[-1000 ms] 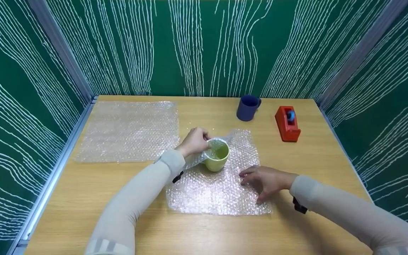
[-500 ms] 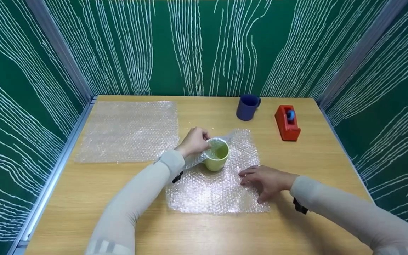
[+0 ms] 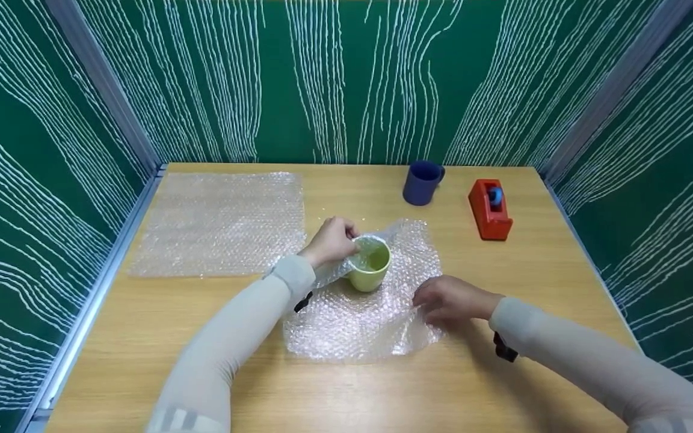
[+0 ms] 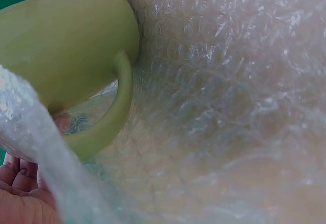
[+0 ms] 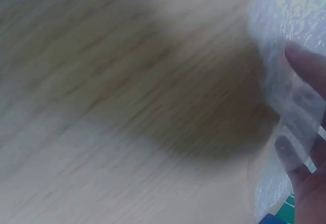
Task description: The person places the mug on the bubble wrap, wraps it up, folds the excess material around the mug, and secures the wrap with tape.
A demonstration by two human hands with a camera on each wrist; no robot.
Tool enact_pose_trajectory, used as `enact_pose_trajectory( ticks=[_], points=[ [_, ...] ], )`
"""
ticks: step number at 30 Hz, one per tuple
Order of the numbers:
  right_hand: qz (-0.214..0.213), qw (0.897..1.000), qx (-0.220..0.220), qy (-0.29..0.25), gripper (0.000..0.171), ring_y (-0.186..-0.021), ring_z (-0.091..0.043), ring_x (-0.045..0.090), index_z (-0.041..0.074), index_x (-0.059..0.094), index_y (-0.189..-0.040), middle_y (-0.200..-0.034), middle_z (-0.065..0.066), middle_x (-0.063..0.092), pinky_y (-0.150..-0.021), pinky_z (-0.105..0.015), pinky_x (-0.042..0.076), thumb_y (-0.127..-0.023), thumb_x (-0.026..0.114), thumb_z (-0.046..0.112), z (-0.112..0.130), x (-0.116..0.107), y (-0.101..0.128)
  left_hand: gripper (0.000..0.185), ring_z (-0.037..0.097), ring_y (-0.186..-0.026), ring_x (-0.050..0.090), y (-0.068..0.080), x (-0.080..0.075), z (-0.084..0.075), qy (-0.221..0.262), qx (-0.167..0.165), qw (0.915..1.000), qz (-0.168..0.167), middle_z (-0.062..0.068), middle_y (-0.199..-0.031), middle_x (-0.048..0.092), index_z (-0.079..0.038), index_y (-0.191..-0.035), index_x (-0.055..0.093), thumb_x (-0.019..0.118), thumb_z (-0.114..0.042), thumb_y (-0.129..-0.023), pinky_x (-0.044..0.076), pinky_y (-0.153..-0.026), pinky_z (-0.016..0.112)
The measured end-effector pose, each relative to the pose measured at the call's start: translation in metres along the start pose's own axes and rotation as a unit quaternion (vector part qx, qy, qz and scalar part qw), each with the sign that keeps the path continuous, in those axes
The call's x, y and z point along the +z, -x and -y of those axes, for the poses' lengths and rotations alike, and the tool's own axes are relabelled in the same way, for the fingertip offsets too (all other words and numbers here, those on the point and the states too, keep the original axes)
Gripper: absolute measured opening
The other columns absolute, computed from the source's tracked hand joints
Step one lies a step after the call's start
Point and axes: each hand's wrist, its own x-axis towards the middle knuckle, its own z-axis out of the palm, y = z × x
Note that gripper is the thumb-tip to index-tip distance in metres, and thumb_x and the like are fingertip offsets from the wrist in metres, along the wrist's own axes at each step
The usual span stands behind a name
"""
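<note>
A yellow-green mug (image 3: 366,280) stands upright on a sheet of bubble wrap (image 3: 340,331) in the head view. My left hand (image 3: 329,242) pinches a folded-over part of that sheet at the mug's left rim, and some of the wrap dips into the mug's mouth. The mug's handle (image 4: 122,102) shows in the left wrist view, with wrap curving around it. At the sheet's right edge, my right hand (image 3: 452,299) grips the wrap and lifts it slightly. In the right wrist view, the film lies between the thumb and the fingers (image 5: 290,152).
A second bubble wrap sheet (image 3: 220,222) lies flat on the table's left side. Towards the back stands a dark blue mug (image 3: 421,185). A red tape dispenser (image 3: 491,213) with a blue roll sits at right. Green walls with white lines (image 3: 202,78) enclose the wooden table (image 3: 334,397).
My right hand's fingers have closed on the sheet's right edge, and its near right corner has lifted and drawn inward. The left hand and the yellow-green mug stay in place.
</note>
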Motion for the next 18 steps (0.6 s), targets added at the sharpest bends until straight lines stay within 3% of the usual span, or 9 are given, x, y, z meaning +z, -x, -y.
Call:
enact_pose_trajectory(
  ticks=[5, 18],
  points=[
    [-0.039, 0.999, -0.006, -0.004, 0.023, -0.105, -0.026, 0.077, 0.010, 0.082, -0.120, -0.112, -0.006, 0.082, -0.094, -0.047, 0.065, -0.097, 0.082, 0.011, -0.004, -0.005, -0.001, 0.014, 0.013, -0.077, 0.056, 0.001, 0.000, 0.000, 0.025, -0.012, 0.9996, 0.003, -0.002, -0.080, 0.062, -0.004, -0.092, 0.076, 0.078, 0.007, -0.083, 0.050, -0.069, 0.022],
    [-0.132, 0.988, 0.073, -0.042, 0.017, -0.097, -0.026, 0.076, 0.007, 0.084, -0.112, -0.106, -0.009, 0.083, -0.090, -0.050, 0.066, -0.095, 0.083, 0.006, 0.005, -0.028, -0.004, 0.013, 0.013, -0.078, 0.057, 0.002, -0.001, -0.001, 0.014, -0.008, 0.9999, 0.002, -0.001, -0.081, 0.062, -0.003, -0.093, 0.075, 0.076, 0.006, -0.084, 0.050, -0.070, 0.022]
  ],
)
